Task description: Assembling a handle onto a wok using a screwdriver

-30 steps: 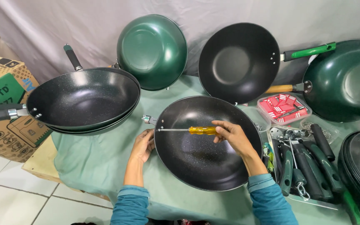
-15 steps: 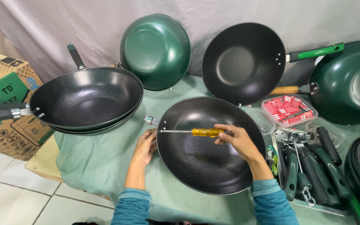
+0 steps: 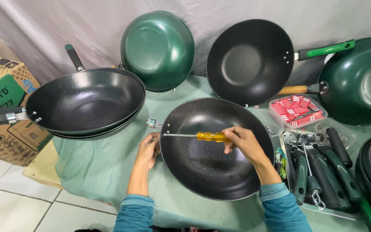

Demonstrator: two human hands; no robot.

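Observation:
A black wok (image 3: 211,172) lies on the green-covered table (image 3: 91,163) in front of me. My right hand (image 3: 241,139) grips a yellow-handled screwdriver (image 3: 211,136) held level inside the wok, its tip at the left rim. A small metal bracket (image 3: 153,124) sticks out from that rim. My left hand (image 3: 149,149) presses against the wok's outer left edge just below the bracket.
Stacked black woks with handles (image 3: 86,103) sit to the left. A green wok (image 3: 157,49) and a black wok with a green handle (image 3: 250,60) lean on the backdrop. Loose handles (image 3: 323,167), a tray of red packets (image 3: 298,111) and cardboard boxes (image 3: 0,107) stand around.
Both hands stay where they were on the wok and screwdriver; only the camera view has shifted slightly.

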